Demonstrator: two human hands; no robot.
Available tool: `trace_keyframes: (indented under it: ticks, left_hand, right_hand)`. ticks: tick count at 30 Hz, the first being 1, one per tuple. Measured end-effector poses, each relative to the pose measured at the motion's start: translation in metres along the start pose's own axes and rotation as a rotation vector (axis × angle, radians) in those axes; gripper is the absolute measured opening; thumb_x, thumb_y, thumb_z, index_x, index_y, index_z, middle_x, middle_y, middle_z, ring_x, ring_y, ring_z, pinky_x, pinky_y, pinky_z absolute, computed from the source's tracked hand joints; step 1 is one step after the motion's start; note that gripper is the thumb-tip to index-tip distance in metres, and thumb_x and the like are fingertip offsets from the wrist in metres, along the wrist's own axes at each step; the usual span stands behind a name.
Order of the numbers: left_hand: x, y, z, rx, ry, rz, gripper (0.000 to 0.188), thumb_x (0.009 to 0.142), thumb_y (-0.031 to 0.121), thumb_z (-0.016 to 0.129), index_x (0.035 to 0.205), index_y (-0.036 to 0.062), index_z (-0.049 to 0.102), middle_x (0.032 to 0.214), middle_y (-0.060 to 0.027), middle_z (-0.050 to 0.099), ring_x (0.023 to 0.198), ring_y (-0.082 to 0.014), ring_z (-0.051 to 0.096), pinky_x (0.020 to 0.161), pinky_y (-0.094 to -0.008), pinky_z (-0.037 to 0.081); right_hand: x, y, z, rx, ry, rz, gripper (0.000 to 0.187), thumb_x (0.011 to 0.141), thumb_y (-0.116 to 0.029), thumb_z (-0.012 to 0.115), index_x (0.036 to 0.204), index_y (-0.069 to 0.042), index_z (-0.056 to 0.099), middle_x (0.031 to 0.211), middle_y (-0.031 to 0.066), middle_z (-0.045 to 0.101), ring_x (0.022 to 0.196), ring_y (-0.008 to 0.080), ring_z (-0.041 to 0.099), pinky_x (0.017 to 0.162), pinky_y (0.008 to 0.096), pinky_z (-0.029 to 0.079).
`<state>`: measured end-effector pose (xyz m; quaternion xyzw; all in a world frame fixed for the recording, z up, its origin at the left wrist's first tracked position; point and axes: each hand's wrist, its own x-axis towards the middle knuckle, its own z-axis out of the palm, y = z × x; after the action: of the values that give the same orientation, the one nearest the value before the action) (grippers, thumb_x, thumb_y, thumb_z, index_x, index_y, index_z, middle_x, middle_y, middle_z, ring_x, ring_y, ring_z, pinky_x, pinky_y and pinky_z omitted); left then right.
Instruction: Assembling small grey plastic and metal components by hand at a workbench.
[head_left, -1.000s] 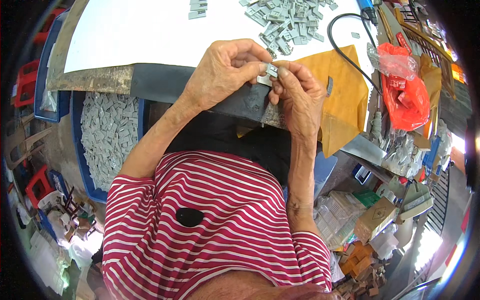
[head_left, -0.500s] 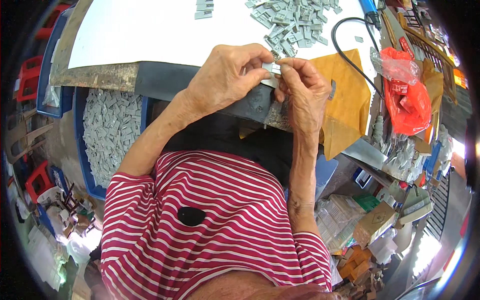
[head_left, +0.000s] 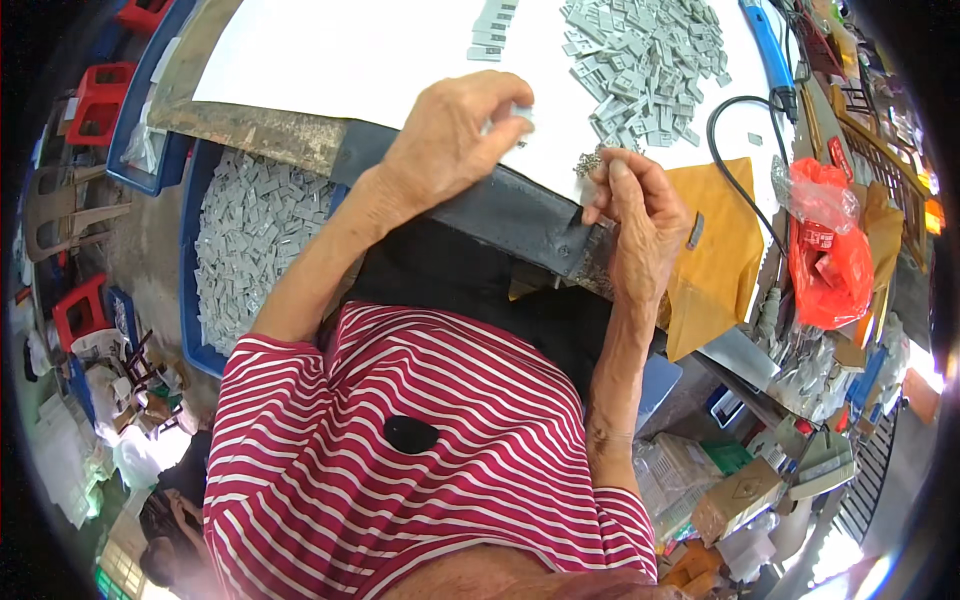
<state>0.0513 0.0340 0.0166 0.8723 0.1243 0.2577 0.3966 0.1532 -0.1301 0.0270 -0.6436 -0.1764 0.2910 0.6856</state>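
My left hand (head_left: 455, 140) is closed in a pinch above the table's near edge. Between its thumb and fingers sits a small light grey plastic piece (head_left: 517, 120), mostly covered by the fingertips. My right hand (head_left: 640, 215) reaches to a little heap of tiny metal parts (head_left: 588, 164), its thumb and forefinger pinched together beside it. What those fingertips hold, if anything, is too small to make out. Just beyond lies a large heap of flat grey plastic pieces (head_left: 650, 75). A short row of similar pieces (head_left: 487, 40) lies on the white sheet (head_left: 300, 65).
Left of my lap, a blue bin (head_left: 190, 270) holds many grey pieces. A brown envelope (head_left: 715, 260) overhangs the table at right, with a blue corded tool (head_left: 768, 50) behind it. A red plastic bag (head_left: 830, 270) and cartons (head_left: 740, 495) crowd the right side.
My hands have moved apart. The left keeps the grey piece, while the right has let go of it and gone to the heap of tiny metal parts. The whole view has shifted.
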Motion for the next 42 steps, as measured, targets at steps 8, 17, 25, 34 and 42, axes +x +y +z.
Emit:
trace_keyframes:
  ticks: [8,17,25,34,42]
  left_hand:
    - [0.001,-0.030,-0.019,0.233,0.067,-0.052,0.018,0.078,0.013,0.061,0.091,0.0014,0.060,0.066,-0.0040,0.054,0.057,-0.0116,0.049,0.054,-0.0252,0.042]
    - [-0.001,-0.032,-0.020,0.284,0.034,-0.064,0.018,0.077,0.012,0.061,0.092,0.0009,0.059,0.068,-0.0057,0.054,0.057,-0.0133,0.050,0.054,-0.0259,0.044]
    - [0.000,-0.030,-0.020,0.276,0.031,-0.057,0.018,0.077,0.010,0.061,0.092,0.0003,0.059,0.071,-0.0081,0.056,0.060,-0.0151,0.053,0.057,-0.0272,0.046]
    - [0.013,-0.035,-0.018,0.328,0.023,-0.056,0.014,0.079,0.011,0.059,0.089,0.0009,0.059,0.078,-0.0108,0.062,0.069,-0.0188,0.061,0.065,-0.0279,0.050]
    - [0.022,-0.041,-0.016,0.324,0.020,-0.052,0.016,0.078,0.011,0.061,0.090,0.0010,0.059,0.077,-0.0092,0.062,0.070,-0.0168,0.060,0.067,-0.0270,0.050]
  right_hand:
    - [-0.009,0.000,-0.011,-0.051,0.034,-0.033,0.016,0.086,-0.005,0.052,0.096,0.005,0.059,0.076,0.0067,0.057,0.056,0.0084,0.050,0.050,0.0196,0.042]
    - [-0.019,-0.002,-0.021,-0.075,0.065,-0.032,0.014,0.085,-0.004,0.053,0.095,0.005,0.060,0.076,0.0067,0.058,0.056,0.0081,0.051,0.049,0.0189,0.042]
    - [-0.028,-0.003,-0.028,-0.082,0.087,-0.035,0.014,0.085,-0.003,0.053,0.094,0.005,0.060,0.075,0.0071,0.058,0.055,0.0082,0.050,0.049,0.0188,0.042]
    - [-0.033,0.002,-0.033,-0.074,0.091,-0.031,0.014,0.084,-0.002,0.054,0.094,0.005,0.060,0.074,0.0072,0.058,0.055,0.0082,0.050,0.049,0.0190,0.041]
    - [-0.035,0.005,-0.038,-0.072,0.111,0.004,0.013,0.083,-0.001,0.055,0.094,0.005,0.060,0.073,0.0065,0.058,0.054,0.0079,0.050,0.049,0.0192,0.041]
